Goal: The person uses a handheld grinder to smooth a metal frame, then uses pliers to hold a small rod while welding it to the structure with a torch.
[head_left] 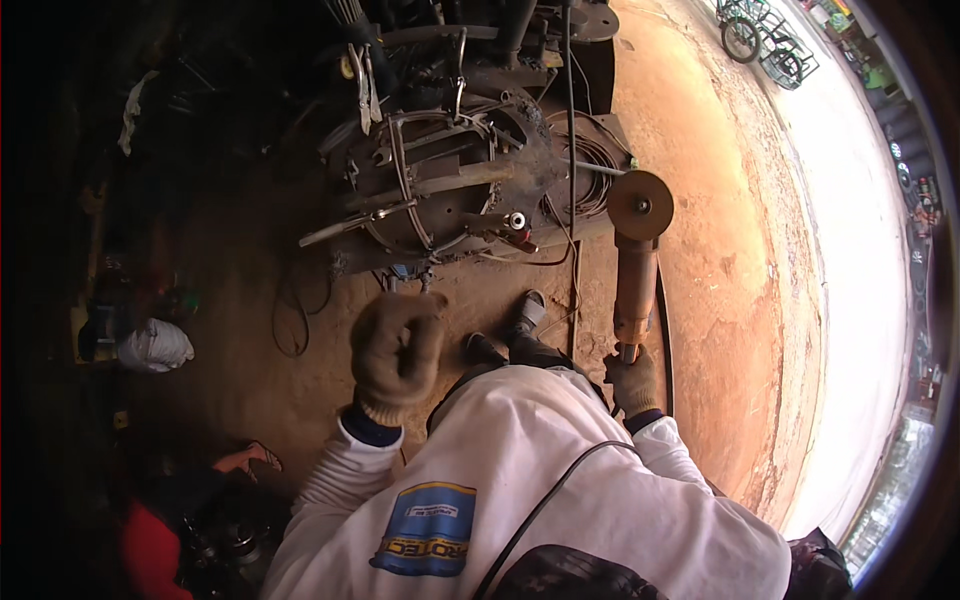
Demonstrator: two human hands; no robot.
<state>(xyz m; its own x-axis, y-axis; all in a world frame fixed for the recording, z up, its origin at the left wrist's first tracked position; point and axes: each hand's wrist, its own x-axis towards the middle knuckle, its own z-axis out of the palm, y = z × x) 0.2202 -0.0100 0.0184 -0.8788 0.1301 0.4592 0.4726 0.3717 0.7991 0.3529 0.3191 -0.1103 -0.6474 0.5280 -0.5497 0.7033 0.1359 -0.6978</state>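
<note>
My right hand (632,385), in a brown knit glove, grips the rear end of an angle grinder (636,285). The grinder stands out away from me, its round brown disc (641,206) at the far end. My left hand (397,350), gloved alike and a little blurred, is curled in a loop with nothing visible in it. It is held in front of a dark metal workbench (540,160). On the bench lies a round metal frame (408,190), with locking clamps (375,215) and flat bars (460,182) across it.
Coiled cable or wire (597,165) lies at the bench's right side. A black cable (573,200) runs down past the bench to the floor. A white sack (156,346) sits at left. Another person's foot (262,457) shows at lower left. A cart with wheels (765,45) stands far right.
</note>
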